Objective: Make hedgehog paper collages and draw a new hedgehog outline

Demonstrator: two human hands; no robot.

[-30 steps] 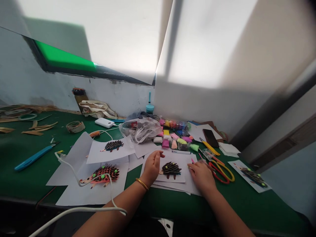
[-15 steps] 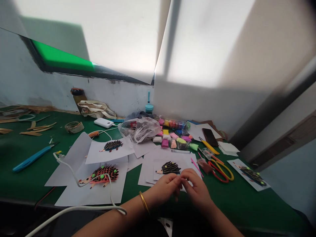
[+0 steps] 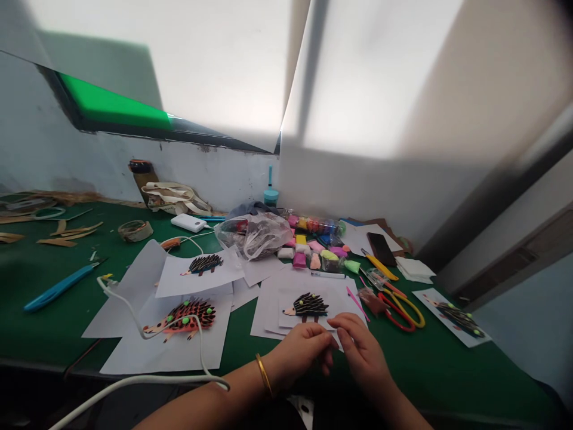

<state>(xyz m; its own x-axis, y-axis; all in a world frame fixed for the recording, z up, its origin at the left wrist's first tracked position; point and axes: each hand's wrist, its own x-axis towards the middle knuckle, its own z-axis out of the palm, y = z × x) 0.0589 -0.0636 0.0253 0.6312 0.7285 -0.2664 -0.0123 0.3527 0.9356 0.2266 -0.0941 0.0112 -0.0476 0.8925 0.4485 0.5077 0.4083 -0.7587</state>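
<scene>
Our left hand [image 3: 305, 351] and right hand [image 3: 363, 352] curl before the hedgehog picture [image 3: 308, 304]; we can't tell whether they pinch anything. Scissors [image 3: 421, 318] bound its right side.

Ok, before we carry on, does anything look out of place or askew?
Yes, at the left: the white cable loops across the pink hedgehog picture, partly obscuring it. Behind that, the sheet with a smaller hedgehog lies askew over other papers. I see no spill.

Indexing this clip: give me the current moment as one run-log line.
left hand: fingers curled, contents unclear; right hand: fingers bent, contents unclear; nearest: hedgehog picture, beyond hands; pink stick: right of picture
</scene>
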